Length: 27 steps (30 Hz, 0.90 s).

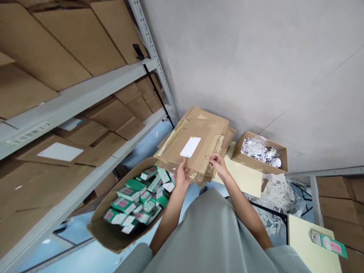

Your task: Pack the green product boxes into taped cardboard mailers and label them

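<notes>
A stack of flattened cardboard boxes (199,125) lies in front of me, with clear and yellowish tape along the edges. On the top sheet is a white rectangle (190,147) with a small yellow mark at its upper edge; whether it is a label or a separate item I cannot tell. My left hand (182,175) grips the near edge of the flattened cardboard, just below the white rectangle. Farther right, my right hand (217,163) pinches the cardboard's near right corner, thumb and fingers together. Some of the left fingers are hidden under the edge.
An open carton (104,233) of green-and-white small boxes stands at lower left. Shelving (136,81) with brown cartons rises along the left. A box of paper scraps (261,167) sits on a cream tabletop (244,182), with shredded white material (278,193) below. Another cream surface (304,235) holds a green-and-pink pack (330,242).
</notes>
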Available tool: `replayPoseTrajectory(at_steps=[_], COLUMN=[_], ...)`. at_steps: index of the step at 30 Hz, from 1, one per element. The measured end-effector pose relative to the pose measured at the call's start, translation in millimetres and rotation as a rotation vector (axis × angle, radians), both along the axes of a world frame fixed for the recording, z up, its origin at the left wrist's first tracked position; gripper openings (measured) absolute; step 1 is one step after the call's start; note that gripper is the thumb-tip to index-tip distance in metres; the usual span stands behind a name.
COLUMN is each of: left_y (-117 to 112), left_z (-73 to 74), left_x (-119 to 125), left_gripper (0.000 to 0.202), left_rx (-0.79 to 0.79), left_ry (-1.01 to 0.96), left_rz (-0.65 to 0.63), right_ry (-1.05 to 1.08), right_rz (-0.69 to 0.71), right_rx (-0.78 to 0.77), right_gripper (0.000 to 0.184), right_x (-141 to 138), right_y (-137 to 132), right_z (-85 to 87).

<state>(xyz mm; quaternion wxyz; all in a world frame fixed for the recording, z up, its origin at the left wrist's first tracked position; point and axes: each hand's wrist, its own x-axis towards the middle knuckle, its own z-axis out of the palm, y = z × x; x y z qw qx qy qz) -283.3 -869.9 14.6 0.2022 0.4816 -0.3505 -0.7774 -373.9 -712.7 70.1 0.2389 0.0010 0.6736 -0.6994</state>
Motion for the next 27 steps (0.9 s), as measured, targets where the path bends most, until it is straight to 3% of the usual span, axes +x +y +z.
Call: replayPoseTrajectory(at_steps=[5, 10, 14, 19, 22, 27], left_y=[18, 88, 166, 277, 352, 482], left_z=[39.4, 72.8, 78.5, 80.1, 78.3, 66.6], left_x=[-18, -55, -79, -79, -64, -20], left_gripper=[0.026, 0.032, 0.032, 0.047, 0.051, 0.064], left_rx=[0.167, 0.322, 0.199, 0.035, -0.018, -0.060], left_ry=[0.156, 0.225, 0.188, 0.184, 0.200, 0.238], left_rz=[-0.169, -0.459, -0.745, -1.117, -1.296, -1.583], right_ry=[0.143, 0.070, -0.042, 0.006, 0.022, 0.055], right_rz=[-0.029, -0.308, -0.717, -1.347, -1.531, -1.645], right_rx=[-0.032, 0.026, 0.113, 0.338, 0.455, 0.508], right_gripper=[0.060, 0.064, 0.077, 0.085, 0.081, 0.076], right_x=[36, 78, 130, 241, 312, 399], right_y=[54, 144, 243, 387, 460, 560], right_z=[29.6, 13.7, -0.2, 13.1, 24.5, 24.4])
